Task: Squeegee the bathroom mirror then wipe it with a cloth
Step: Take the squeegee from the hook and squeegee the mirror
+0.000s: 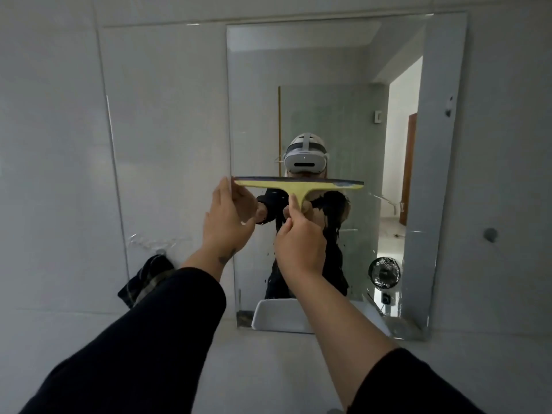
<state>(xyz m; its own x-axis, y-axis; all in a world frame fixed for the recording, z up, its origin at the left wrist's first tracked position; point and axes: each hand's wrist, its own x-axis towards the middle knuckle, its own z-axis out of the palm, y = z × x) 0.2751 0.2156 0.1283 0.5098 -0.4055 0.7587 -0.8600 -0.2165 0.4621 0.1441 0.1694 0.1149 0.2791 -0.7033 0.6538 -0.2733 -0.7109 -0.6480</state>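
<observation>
Squeegee point(298, 184), the yellow one with a dark blade, sat level against the bathroom mirror point(343, 100) about halfway up. Right hand point(298, 237) had its fingers wrapped round the short handle, left hand point(228, 210) was pinching the blade's left tip. Dark cloth point(143, 279) hung off a wall hook left of the glass.

Squeegee point(298, 186) handle hidden inside right hand point(300, 237); elbows cropped.

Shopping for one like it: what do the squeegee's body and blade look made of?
Squeegee: the body looks like matte yellow moulded plastic, one smooth T-shaped piece; the dark strip along its top edge is probably rubber, though the look leaves that open.
</observation>
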